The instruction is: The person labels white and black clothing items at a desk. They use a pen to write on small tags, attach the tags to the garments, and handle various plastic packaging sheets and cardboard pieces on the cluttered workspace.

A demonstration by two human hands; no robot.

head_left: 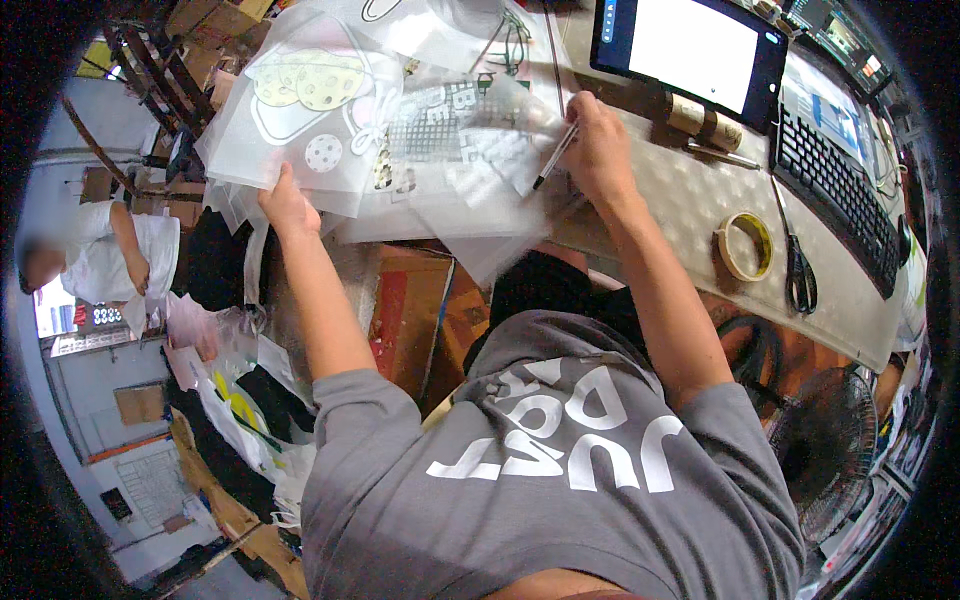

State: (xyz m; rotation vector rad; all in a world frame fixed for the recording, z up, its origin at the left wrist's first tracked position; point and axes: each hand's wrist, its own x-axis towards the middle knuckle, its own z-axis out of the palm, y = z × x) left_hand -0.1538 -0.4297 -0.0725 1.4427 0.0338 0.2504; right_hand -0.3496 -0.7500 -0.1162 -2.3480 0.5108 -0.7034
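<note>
My left hand (pixel 290 207) pinches the lower edge of a translucent film sheet (pixel 225 150), thumb on top. The sheet carries a printed picture with yellow spotted shapes and a white dotted circle. To its right, more translucent sheets (pixel 400 215) with white and grey printing lie overlapped on the table, some blurred. Above their right side, my right hand (pixel 600 145) is closed around a slim pen (pixel 552 160), its dark tip pointing down and left. The palm side of the right hand is hidden.
Right on the table are a tablet-like screen (pixel 690 50), black keyboard (pixel 835 195), tape roll (pixel 745 246), scissors (pixel 800 275) and a pen-like stick (pixel 722 154). A fan (pixel 825 445) stands below right. Under the table sits a cardboard box (pixel 410 310). Another person (pixel 105 250) is at far left.
</note>
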